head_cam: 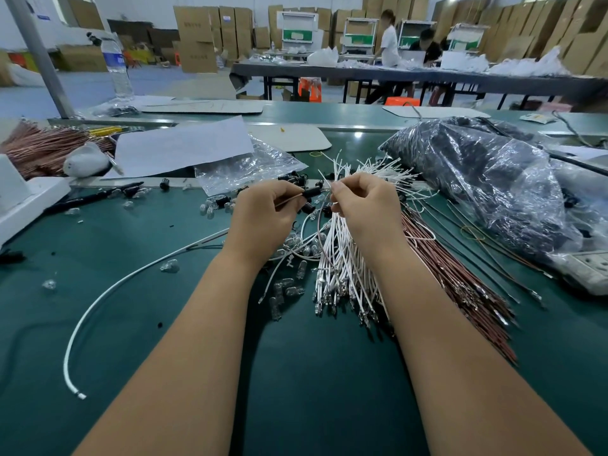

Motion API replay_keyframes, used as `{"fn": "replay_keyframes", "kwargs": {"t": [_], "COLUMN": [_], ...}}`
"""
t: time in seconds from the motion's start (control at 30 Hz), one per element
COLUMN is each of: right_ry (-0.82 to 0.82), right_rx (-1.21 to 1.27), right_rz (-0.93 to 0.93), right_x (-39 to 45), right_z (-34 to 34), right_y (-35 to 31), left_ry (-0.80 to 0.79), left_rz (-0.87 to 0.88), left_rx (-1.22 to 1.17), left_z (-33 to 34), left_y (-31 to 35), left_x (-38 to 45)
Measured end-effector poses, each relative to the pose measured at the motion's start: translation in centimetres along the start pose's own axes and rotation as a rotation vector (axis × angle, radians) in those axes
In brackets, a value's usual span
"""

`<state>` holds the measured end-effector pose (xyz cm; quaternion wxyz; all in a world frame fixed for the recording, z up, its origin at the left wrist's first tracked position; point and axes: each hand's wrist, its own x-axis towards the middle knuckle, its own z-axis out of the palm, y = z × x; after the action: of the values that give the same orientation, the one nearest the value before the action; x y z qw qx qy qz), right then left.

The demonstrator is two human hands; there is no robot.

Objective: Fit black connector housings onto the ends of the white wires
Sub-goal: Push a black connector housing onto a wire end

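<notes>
Fingers [292,195] around black connector housing [312,193]

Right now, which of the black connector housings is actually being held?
The black connector housing pinched at the left hand fingertips, raised between both hands; the right hand meets it. The loose housings lie on the mat.

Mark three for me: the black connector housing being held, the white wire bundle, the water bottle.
black connector housing [312,193], head view, middle of its body between the two hands
white wire bundle [339,258], head view, mid-length of the strands below the hands
water bottle [116,65], head view, its label band
</notes>
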<state>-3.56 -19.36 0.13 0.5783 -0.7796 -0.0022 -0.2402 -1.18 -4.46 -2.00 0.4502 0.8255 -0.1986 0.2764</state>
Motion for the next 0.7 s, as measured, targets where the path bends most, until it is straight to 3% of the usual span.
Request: {"fn": "replay_keyframes", "kwargs": {"t": [0.23, 0.47, 0.7], "right_ry": [-0.04, -0.025, -0.024], "right_rx": [-0.027, 0.0, -0.056], "right_rz": [-0.034, -0.044, -0.081], "right_x": [0.0, 0.15, 0.17], "right_z": [0.05, 0.01, 0.21], "right_y": [0.19, 0.31, 0.59], "left_ry": [-0.009, -0.116, -0.129], "left_rz": [-0.084, -0.143, -0.125], "left_rx": [-0.095, -0.137, -0.121], "left_z": [-0.1, 0.25, 0.5], "left_y": [-0.42, -0.49, 0.09], "left_x": [-0.02, 0.09, -0.19]}}
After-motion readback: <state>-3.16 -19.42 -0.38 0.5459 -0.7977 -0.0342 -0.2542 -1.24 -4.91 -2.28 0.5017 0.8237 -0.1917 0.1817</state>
